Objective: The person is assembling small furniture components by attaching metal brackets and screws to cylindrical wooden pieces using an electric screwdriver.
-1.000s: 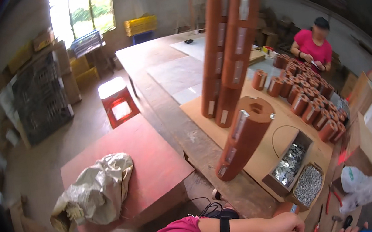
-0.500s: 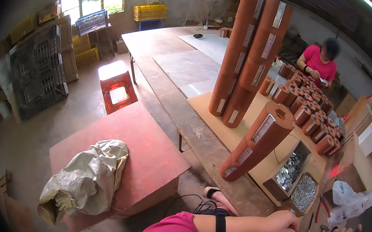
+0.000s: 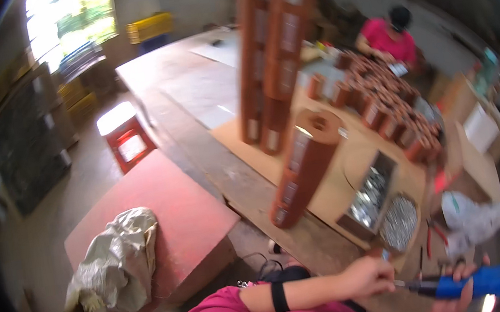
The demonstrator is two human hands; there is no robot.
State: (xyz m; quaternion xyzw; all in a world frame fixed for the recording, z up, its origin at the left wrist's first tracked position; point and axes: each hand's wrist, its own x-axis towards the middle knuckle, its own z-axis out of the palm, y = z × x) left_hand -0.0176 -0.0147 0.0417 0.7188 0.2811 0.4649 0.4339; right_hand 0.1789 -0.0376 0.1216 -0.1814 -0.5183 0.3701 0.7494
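At the lower right, my right hand (image 3: pixel 457 296) is wrapped around a blue electric screwdriver (image 3: pixel 497 279), which lies nearly level with its dark nose pointing left. My left hand (image 3: pixel 368 277), a black band on its forearm, is closed in a pinch at the tip of the screwdriver's bit (image 3: pixel 401 284). Whatever small piece is between those fingers is hidden. Ahead of my hands, a reddish-brown stacked column (image 3: pixel 307 164) with metal plates on its side stands on the table. Taller columns of the same kind (image 3: pixel 278 57) rise behind it.
Near my hands sit a box of shiny metal plates (image 3: pixel 366 200), a tray of screws (image 3: pixel 399 223), red-handled pliers (image 3: pixel 438 229) and a plastic bag (image 3: pixel 470 218). Many short brown pieces (image 3: pixel 380 91) crowd the right, where a co-worker in pink (image 3: pixel 387 40) works. A sack (image 3: pixel 119 261) covers part of a pink board (image 3: pixel 173 197).
The view has swung, so the scene sits further left and is blurred. Both hands appear higher in the picture, and the blue screwdriver shows much more fully.
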